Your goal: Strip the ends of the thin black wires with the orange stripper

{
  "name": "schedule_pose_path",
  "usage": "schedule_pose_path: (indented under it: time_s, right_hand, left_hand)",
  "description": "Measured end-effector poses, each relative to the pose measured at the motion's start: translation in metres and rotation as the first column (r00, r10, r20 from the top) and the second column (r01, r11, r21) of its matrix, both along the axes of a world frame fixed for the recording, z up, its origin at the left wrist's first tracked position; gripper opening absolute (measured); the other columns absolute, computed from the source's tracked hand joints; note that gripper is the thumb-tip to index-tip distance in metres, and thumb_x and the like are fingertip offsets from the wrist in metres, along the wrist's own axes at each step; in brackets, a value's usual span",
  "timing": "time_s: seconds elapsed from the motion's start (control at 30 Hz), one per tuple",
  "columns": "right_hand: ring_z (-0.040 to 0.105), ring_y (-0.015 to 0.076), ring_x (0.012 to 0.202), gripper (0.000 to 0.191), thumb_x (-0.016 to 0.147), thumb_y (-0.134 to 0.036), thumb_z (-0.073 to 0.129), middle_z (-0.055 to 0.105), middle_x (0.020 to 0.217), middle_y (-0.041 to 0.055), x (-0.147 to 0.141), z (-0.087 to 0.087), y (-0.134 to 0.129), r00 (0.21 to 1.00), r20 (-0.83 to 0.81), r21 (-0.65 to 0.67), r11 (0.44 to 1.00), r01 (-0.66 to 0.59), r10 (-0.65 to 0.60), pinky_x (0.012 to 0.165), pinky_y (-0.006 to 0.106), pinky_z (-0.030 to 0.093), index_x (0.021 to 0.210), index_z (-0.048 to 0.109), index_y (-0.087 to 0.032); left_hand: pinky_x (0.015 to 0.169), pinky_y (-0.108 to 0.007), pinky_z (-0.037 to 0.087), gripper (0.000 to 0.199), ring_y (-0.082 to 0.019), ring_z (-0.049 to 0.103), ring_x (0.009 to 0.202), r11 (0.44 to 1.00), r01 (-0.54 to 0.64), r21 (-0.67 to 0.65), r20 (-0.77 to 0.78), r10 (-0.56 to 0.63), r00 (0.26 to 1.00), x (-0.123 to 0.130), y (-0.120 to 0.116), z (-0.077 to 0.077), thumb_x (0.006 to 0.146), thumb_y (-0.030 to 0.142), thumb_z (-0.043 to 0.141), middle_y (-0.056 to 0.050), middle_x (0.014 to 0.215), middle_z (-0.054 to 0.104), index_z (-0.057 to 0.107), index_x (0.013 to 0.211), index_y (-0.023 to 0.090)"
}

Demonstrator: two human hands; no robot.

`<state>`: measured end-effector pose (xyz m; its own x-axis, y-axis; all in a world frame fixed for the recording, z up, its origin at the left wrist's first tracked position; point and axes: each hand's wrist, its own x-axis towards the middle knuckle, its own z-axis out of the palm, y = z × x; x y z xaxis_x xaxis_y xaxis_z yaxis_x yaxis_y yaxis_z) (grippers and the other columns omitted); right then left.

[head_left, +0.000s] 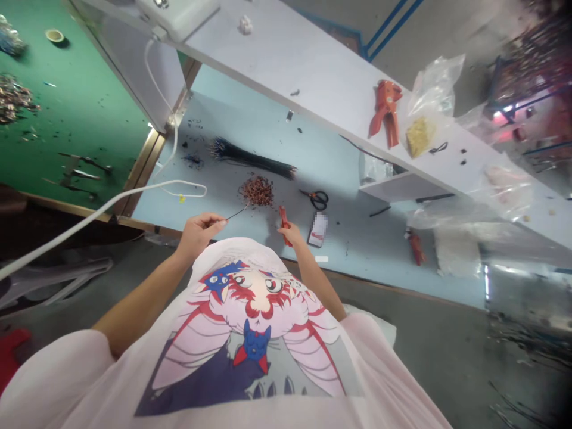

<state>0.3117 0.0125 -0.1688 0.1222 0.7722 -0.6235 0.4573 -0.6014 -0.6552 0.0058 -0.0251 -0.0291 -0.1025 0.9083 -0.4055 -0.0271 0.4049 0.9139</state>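
My left hand (202, 234) pinches one end of a thin dark wire (236, 214), whose other end points toward a pile of small copper-coloured pieces (257, 191). In my right hand (291, 233) is a red-handled tool (283, 219), upright beside that pile and apart from the wire. Behind the pile lies a long bundle of dark wires (254, 159). Black-handled scissors (319, 199) and a phone-like object (317, 230) rest to the right of my right hand.
A white shelf (330, 80) crosses behind the blue table (348, 262), bearing a red crimping tool (386, 110) and plastic bags (435, 86). A white cable (102, 208) arches over the table's left edge. Another red tool (416, 247) lies at the right.
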Motion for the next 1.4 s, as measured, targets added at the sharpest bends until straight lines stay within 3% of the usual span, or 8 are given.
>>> schedule_pose_path:
  time_s: [0.27,0.43,0.63,0.8,0.93,1.03,1.13,1.4]
  right_hand:
    - [0.058,0.0133,0.062,0.032,0.056,-0.023,0.067,0.063,0.072,-0.0004,-0.04,-0.003,0.02,0.95,-0.312,0.01,1.0,0.006,-0.002,0.059,0.025,0.048,0.086,0.057,-0.017]
    - [0.066,0.0195,0.089,0.044,0.063,-0.032,0.064,0.067,0.105,0.0071,-0.046,0.038,0.035,0.823,-0.567,0.055,0.998,0.018,0.016,0.075,0.032,0.054,0.103,0.052,-0.019]
    - [0.068,0.0211,0.084,0.043,0.064,-0.024,0.07,0.069,0.105,0.0104,-0.035,0.098,0.006,0.536,-0.844,0.044,0.993,0.109,-0.021,0.077,0.039,0.055,0.103,0.054,-0.017]
    - [0.067,0.0227,0.087,0.04,0.067,-0.023,0.071,0.067,0.11,0.0111,-0.038,0.141,-0.02,0.549,-0.83,0.194,0.973,0.128,0.093,0.081,0.043,0.053,0.104,0.056,-0.018]
    - [0.066,0.025,0.089,0.039,0.069,-0.027,0.071,0.065,0.112,0.0125,-0.046,0.164,-0.031,0.583,-0.8,0.253,0.96,0.117,0.14,0.077,0.044,0.055,0.105,0.055,-0.019]
    - [0.066,0.0269,0.092,0.039,0.069,-0.028,0.071,0.065,0.113,0.0126,-0.051,0.17,-0.033,0.572,-0.804,0.276,0.954,0.116,0.163,0.07,0.042,0.057,0.104,0.056,-0.019]
    - [0.066,0.0271,0.092,0.038,0.069,-0.028,0.071,0.064,0.114,0.0126,-0.054,0.17,-0.032,0.562,-0.808,0.286,0.952,0.111,0.177,0.067,0.04,0.057,0.104,0.057,-0.019]
    - [0.066,0.0253,0.088,0.033,0.072,-0.024,0.067,0.065,0.112,0.0125,-0.056,0.171,-0.031,0.562,-0.802,0.289,0.955,0.069,0.202,0.069,0.04,0.057,0.103,0.059,-0.016]
  left_hand:
    - [0.052,-0.02,0.044,0.019,-0.008,0.05,0.055,1.0,0.008,-0.01,-0.005,-0.008,1.0,0.006,0.001,0.003,0.062,0.032,0.072,0.001,0.063,0.062,0.068,0.072,0.016]
    - [0.048,-0.02,0.04,0.019,-0.008,0.049,0.054,1.0,-0.023,0.0,-0.01,0.023,1.0,0.005,-0.001,0.004,0.063,0.032,0.072,0.001,0.063,0.061,0.068,0.073,0.015]
    - [0.044,-0.019,0.031,0.017,-0.005,0.039,0.047,0.998,-0.064,0.01,0.001,0.064,0.998,0.008,0.002,0.002,0.063,0.029,0.072,0.002,0.058,0.057,0.067,0.072,0.016]
    - [0.046,-0.02,0.031,0.023,-0.005,0.04,0.048,0.996,-0.085,0.038,0.09,0.082,0.993,0.034,0.016,0.004,0.058,0.032,0.076,0.002,0.061,0.058,0.065,0.072,0.016]
    - [0.048,-0.021,0.031,0.029,-0.006,0.04,0.049,0.991,0.098,0.088,0.124,-0.109,0.986,0.058,0.024,0.012,0.058,0.036,0.077,0.002,0.057,0.055,0.068,0.077,0.016]
    - [0.046,-0.021,0.025,0.028,-0.006,0.032,0.046,0.961,0.21,0.181,0.049,-0.223,0.974,0.068,0.023,0.017,0.064,0.036,0.075,0.006,0.047,0.041,0.071,0.084,0.017]
    - [0.045,-0.022,0.021,0.024,-0.005,0.027,0.045,0.935,0.201,0.291,-0.042,-0.197,0.979,0.068,0.021,0.019,0.068,0.035,0.073,0.007,0.045,0.034,0.072,0.083,0.017]
    - [0.045,-0.021,0.026,0.016,-0.005,0.032,0.044,0.888,0.258,0.38,-0.179,-0.203,0.963,0.064,0.022,0.021,0.07,0.032,0.069,0.004,0.047,0.047,0.071,0.074,0.016]
